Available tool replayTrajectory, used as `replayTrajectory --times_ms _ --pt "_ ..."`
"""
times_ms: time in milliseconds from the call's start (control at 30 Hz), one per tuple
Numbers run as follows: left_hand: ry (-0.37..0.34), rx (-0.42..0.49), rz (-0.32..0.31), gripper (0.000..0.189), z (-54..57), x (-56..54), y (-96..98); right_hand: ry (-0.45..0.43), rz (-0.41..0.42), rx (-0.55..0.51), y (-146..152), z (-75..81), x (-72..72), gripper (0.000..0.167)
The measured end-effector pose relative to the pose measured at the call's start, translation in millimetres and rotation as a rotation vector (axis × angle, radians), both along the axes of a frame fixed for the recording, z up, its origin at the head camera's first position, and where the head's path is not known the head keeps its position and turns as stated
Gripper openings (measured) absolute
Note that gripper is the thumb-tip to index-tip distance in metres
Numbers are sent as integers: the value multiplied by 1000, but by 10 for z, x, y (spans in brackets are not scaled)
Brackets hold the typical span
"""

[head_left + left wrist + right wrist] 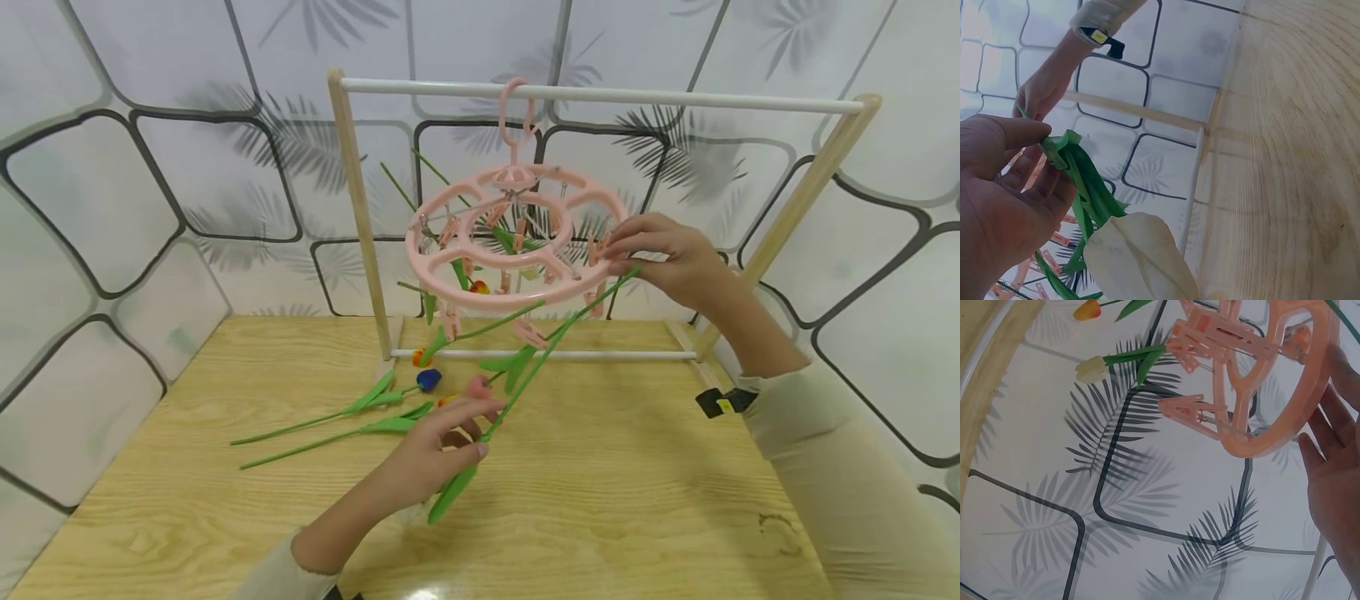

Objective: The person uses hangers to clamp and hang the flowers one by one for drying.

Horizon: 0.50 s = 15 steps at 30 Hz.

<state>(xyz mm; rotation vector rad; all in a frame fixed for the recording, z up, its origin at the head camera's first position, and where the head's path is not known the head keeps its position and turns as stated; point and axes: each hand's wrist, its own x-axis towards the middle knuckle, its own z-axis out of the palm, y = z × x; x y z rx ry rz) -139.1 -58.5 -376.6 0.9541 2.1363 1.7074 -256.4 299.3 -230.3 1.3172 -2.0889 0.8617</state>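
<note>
My left hand (431,457) pinches the green stem of a white artificial tulip (1141,259) close to its leaves, with the bloom hanging below in the left wrist view. From there the stem (551,343) slants up to the right, its tip overlapping my right hand (675,257) in the head view. That hand grips the right rim of a pink round clip hanger (487,293), fingers above and thumb below. Small pink clothespins (1188,409) dangle from the ring. Several artificial tulips hang from it, including another white one (1091,370).
The hanger hooks over the white bar (645,95) of a wooden-legged rack on the wood-grain table (600,500). A blue tulip (428,380) and other tulips lie on the table, left of the middle. Behind the rack stands a patterned backdrop (255,167).
</note>
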Motion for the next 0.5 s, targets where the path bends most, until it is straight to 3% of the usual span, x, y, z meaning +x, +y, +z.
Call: replayTrajectory --times_ms 133,500 --pt "-4 -3 -7 51 6 15 15 -15 -16 13 -71 7 56 28" --pt "17 10 -16 50 -11 25 71 -1 47 99 -286 54 175 34"
